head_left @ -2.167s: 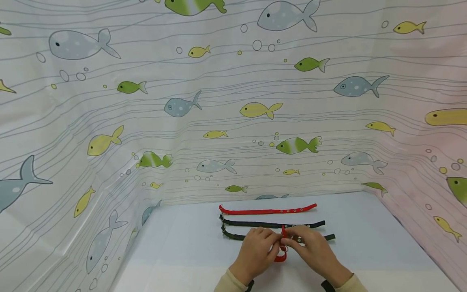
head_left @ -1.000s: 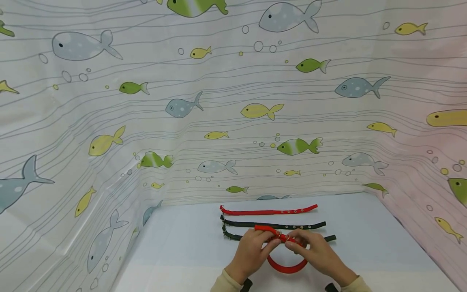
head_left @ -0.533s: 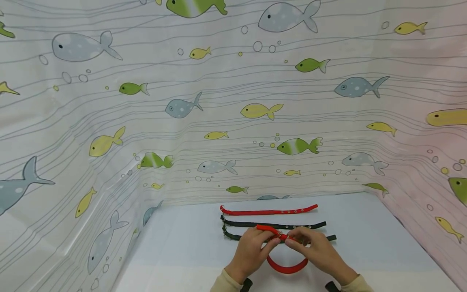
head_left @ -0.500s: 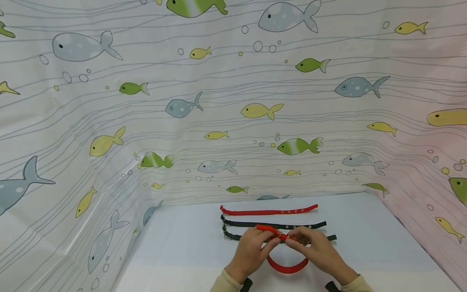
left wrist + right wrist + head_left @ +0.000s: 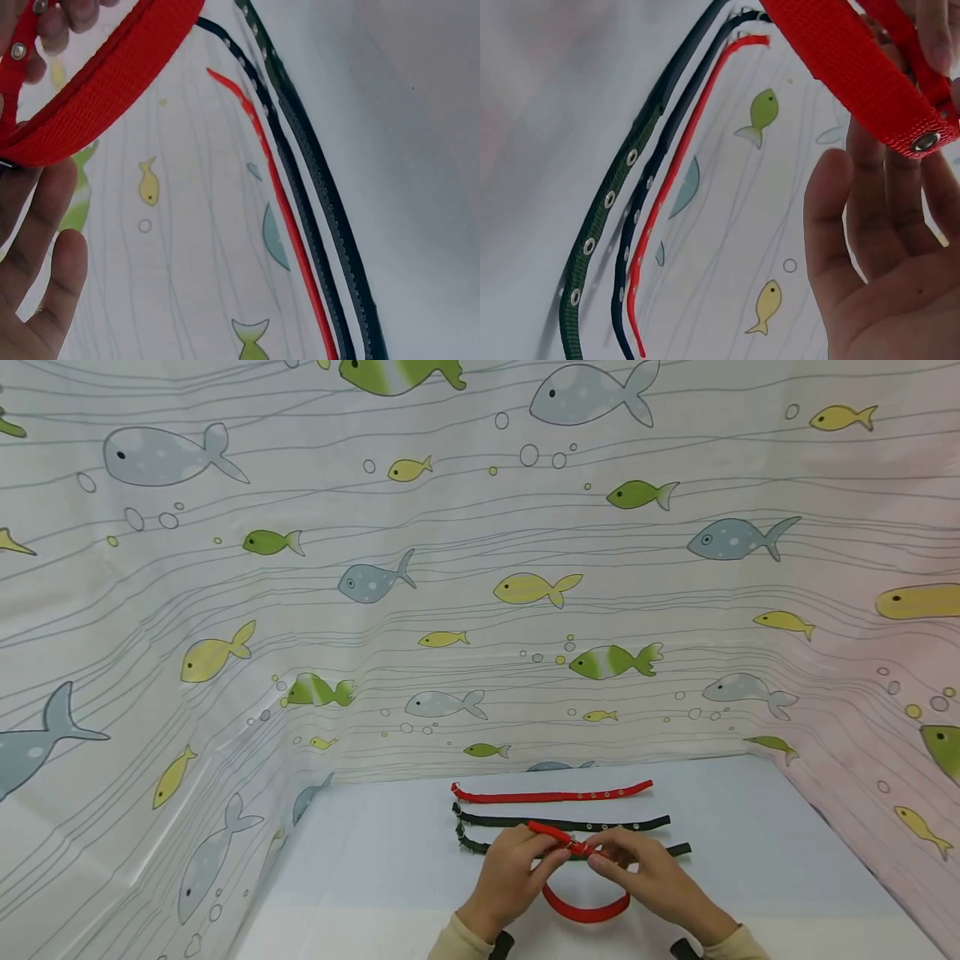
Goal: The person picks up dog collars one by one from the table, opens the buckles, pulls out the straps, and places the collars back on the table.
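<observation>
A red collar [image 5: 586, 914] with metal eyelets is bent into a loop that hangs toward me between the two hands. My left hand [image 5: 508, 872] pinches it beside the buckle, and the strap's free end sticks up past those fingers. On the other side, my right hand [image 5: 651, 870] pinches the strap between thumb and fingers. In the left wrist view the webbing [image 5: 112, 86] crosses above the fingers, with eyelets on the far strip. One eyelet [image 5: 925, 142] shows close to the right fingers in the right wrist view. Fingers partly cover the buckle.
Beyond the hands, three straightened collars lie in rows on the white table [image 5: 360, 860]: a red one [image 5: 517, 797], a dark blue one [image 5: 525, 820] and a dark green one [image 5: 478, 847], partly behind the hands. A fish-patterned sheet [image 5: 450, 668] forms the surrounding walls.
Earlier the hands were close together with the red strap's end upright and only a small curl showing. They have since spread slightly, and a wide loop hangs below; lately they shifted slightly left.
</observation>
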Tool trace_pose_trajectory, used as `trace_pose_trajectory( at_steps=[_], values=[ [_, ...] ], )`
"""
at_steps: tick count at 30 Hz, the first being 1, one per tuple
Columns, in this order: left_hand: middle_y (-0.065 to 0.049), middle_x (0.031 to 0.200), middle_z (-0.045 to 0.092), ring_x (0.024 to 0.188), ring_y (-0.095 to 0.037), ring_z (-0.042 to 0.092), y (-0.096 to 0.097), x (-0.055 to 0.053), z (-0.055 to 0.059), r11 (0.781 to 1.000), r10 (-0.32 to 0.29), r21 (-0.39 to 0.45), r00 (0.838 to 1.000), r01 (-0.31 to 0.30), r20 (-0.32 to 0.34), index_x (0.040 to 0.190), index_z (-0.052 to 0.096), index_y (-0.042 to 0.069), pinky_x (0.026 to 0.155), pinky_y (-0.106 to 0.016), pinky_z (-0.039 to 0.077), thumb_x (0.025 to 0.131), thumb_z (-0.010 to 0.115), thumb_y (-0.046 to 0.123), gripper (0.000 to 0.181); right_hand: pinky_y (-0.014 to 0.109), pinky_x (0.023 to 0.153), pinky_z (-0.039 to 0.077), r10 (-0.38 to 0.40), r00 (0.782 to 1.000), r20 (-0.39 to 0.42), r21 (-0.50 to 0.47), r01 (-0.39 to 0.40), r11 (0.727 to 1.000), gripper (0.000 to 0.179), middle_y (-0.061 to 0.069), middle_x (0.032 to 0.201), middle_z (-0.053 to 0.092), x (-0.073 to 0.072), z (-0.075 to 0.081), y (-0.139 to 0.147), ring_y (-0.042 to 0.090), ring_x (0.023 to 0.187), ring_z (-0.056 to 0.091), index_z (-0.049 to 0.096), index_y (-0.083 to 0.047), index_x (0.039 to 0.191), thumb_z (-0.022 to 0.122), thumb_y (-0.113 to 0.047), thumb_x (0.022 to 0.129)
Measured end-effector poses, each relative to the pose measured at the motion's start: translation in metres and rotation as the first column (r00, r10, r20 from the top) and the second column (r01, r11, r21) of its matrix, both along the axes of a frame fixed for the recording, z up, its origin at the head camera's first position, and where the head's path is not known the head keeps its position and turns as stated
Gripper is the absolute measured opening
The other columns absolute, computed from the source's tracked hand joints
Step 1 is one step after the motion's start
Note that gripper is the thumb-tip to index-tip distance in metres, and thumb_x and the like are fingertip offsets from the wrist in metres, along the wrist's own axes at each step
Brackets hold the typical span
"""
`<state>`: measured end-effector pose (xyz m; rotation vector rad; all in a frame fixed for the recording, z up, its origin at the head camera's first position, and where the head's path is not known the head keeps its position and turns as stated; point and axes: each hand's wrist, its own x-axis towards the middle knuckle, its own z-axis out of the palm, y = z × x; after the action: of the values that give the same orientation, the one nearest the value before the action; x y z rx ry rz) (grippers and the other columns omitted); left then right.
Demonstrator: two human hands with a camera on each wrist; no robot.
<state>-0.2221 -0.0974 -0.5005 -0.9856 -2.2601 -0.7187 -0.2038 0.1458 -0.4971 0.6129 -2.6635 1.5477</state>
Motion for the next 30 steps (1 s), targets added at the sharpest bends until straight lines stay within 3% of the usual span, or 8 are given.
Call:
trace_pose_trajectory(
  at_steps=[6, 17, 26, 30],
  values=[
    [0.016, 0.092, 0.07, 0.083, 0.0, 0.058, 0.0029, 0.0022, 0.0023, 1.0, -0.004, -0.01, 1.0, 0.005, 0.008, 0.102, 0.076, 0.023, 0.077, -0.016, 0.047, 0.099, 0.065, 0.04, 0.02, 0.03, 0.074, 0.054, -0.057, 0.998, 0.0, 0.014, 0.057, 0.998, 0.028, -0.011, 0.092, 0.068, 0.0013, 0.0026, -0.0034, 0.01, 0.084, 0.062, 0.07, -0.023, 0.107, 0.072, -0.046, 0.092],
    [0.017, 0.09, 0.069, 0.08, 0.0, 0.057, -0.0049, 0.0002, -0.0001, 1.0, -0.009, -0.005, 1.0, 0.009, 0.001, 0.102, 0.076, 0.023, 0.076, -0.017, 0.048, 0.099, 0.066, 0.039, 0.019, 0.029, 0.081, 0.055, 0.065, 0.998, -0.011, -0.025, -0.066, 0.998, 0.025, -0.006, 0.105, 0.067, 0.0004, 0.0002, 0.0035, 0.012, 0.092, 0.063, 0.068, -0.025, 0.12, 0.065, -0.039, 0.099],
    [0.018, 0.089, 0.066, 0.08, 0.002, 0.055, 0.0006, 0.0025, 0.0011, 1.0, -0.012, -0.003, 1.0, 0.012, 0.02, 0.1, 0.075, 0.024, 0.075, -0.016, 0.048, 0.1, 0.064, 0.04, 0.019, 0.03, 0.074, 0.055, -0.035, 0.999, -0.015, -0.001, 0.035, 0.999, 0.028, -0.011, 0.093, 0.069, 0.0019, 0.0025, -0.0047, 0.01, 0.084, 0.063, 0.069, -0.022, 0.107, 0.072, -0.046, 0.093],
    [0.018, 0.089, 0.066, 0.081, 0.001, 0.056, -0.0001, 0.0041, 0.0024, 1.0, -0.009, 0.005, 1.0, 0.009, 0.021, 0.1, 0.076, 0.024, 0.076, -0.017, 0.049, 0.099, 0.066, 0.04, 0.019, 0.03, 0.074, 0.055, -0.033, 0.999, -0.02, -0.028, 0.033, 0.999, 0.025, -0.009, 0.091, 0.068, 0.0022, 0.0029, -0.0046, 0.012, 0.082, 0.062, 0.071, -0.023, 0.106, 0.075, -0.043, 0.091]
  ],
)
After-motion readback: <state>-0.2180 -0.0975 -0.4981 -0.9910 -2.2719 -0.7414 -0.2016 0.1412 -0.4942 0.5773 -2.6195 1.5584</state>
